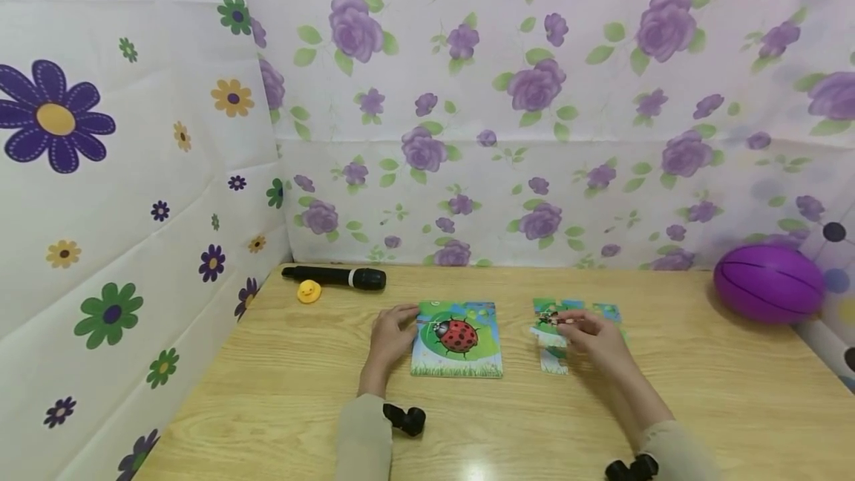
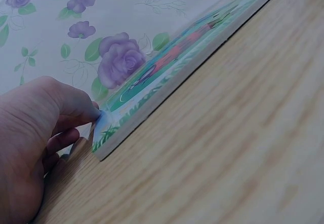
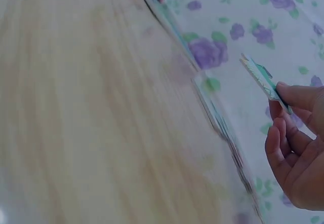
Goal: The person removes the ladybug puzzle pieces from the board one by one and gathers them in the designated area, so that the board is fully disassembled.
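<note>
A square puzzle board [image 1: 487, 347] with a ladybug picture lies flat on the table. My left hand [image 1: 392, 336] grips its left edge, with the thumb against a corner in the left wrist view. To the right of the board, my right hand [image 1: 597, 340] is raised over a group of puzzle pieces [image 1: 553, 362]. Between thumb and fingers it pinches a thin puzzle piece [image 3: 263, 79], held clear of the table in the right wrist view. The hand and the held piece cover part of the group.
At the back left of the wooden table [image 1: 280, 407] lie a black microphone [image 1: 327, 275] and a small yellow rubber duck [image 1: 309, 291]. A purple ball [image 1: 768, 284] sits at the back right. Flower-patterned cloth [image 1: 467, 110] hangs behind the table.
</note>
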`<state>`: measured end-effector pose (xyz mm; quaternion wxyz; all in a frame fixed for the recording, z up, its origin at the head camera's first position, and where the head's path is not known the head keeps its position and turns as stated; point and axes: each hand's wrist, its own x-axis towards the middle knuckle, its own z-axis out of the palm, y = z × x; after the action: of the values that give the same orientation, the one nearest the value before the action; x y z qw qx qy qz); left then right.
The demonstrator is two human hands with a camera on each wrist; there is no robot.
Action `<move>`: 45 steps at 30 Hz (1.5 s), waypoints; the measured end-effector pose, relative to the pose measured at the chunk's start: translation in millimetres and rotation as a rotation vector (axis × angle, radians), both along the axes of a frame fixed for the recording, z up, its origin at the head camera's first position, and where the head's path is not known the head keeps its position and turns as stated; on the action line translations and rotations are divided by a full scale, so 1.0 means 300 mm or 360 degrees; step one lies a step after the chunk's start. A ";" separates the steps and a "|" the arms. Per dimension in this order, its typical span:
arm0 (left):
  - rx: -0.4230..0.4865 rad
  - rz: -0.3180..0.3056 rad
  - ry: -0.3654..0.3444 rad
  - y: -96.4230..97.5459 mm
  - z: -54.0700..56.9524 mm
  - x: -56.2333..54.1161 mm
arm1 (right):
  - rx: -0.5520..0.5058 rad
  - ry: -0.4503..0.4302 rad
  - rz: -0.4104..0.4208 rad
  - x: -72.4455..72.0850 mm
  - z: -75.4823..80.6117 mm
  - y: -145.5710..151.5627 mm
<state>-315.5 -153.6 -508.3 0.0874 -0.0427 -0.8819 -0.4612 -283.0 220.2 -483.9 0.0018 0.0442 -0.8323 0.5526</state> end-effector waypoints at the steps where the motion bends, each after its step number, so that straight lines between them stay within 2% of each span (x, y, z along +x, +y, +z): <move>1: -0.0002 0.0000 0.0000 -0.001 0.001 0.001 | 0.0027 0.0004 -0.0004 0.002 0.002 0.022; 8: 0.0012 0.0011 -0.0003 -0.004 0.005 0.003 | 0.0192 -0.0045 -0.0044 0.021 0.019 0.125; 13: 0.0010 0.0011 -0.0005 -0.011 0.001 0.001 | 0.0260 -0.0125 0.0025 0.030 0.005 0.155; 17: 0.0004 0.0017 -0.0020 -0.016 -0.006 -0.001 | 0.0268 -0.0214 0.0079 0.038 -0.009 0.165; 20: -0.0005 0.0013 -0.0008 -0.017 -0.009 -0.002 | 0.0269 -0.0231 0.0105 0.042 -0.019 0.168; 27: -0.0002 -0.0001 0.0009 -0.010 -0.004 0.001 | 0.0367 -0.0196 0.0123 0.049 -0.032 0.173; 37: 0.0002 -0.0006 0.0016 -0.005 -0.004 0.001 | 0.0498 -0.0174 0.0084 0.057 -0.025 0.180; 45: -0.0002 -0.0005 0.0029 0.000 -0.003 -0.002 | 0.0575 -0.0093 0.0077 0.062 -0.021 0.181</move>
<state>-316.1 -153.5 -509.2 0.0947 -0.0483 -0.8814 -0.4603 -264.5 274.5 -490.3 -0.0436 0.0477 -0.9164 0.3950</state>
